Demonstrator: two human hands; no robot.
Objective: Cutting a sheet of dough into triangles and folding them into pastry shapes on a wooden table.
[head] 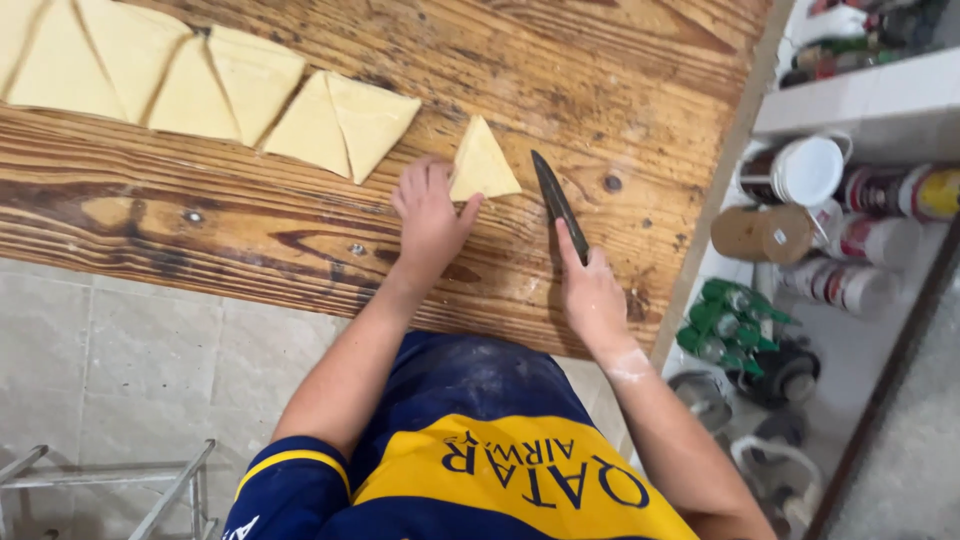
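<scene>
On a wooden desk (pixel 250 215) with strong dark grain, seen from above, a person's two bare hands work with cut dough. Their left hand (pixel 428 212) lies flat and released on the wood, fingers spread, with its fingertips touching the left edge of a single pale dough triangle (pixel 482 165). That triangle sits apart from the others, near the middle of the desk, its point aimed away from the person. Just to its right lies the dark blade of a knife (pixel 556 199), tip angled toward the far side of the desk — the blade is beside the triangle, not touching it. Their right hand (pixel 590 292) is clenched around the knife's handle, index finger stretched along the top of the blade, with a dusting of flour on the wrist.

Farther left along the far edge of the desk, a row of dough triangles (pixel 215 85) lies edge to edge, alternating point up and point down.

Beyond the right edge of the desk, lower down, stands a white shelf (pixel 850 100) — below it are plastic jars and tubs (pixel 820 215) and a cluster of green-capped bottles (pixel 735 320). Grey floor tiles (pixel 120 360) show beneath the near edge of the desk.
</scene>
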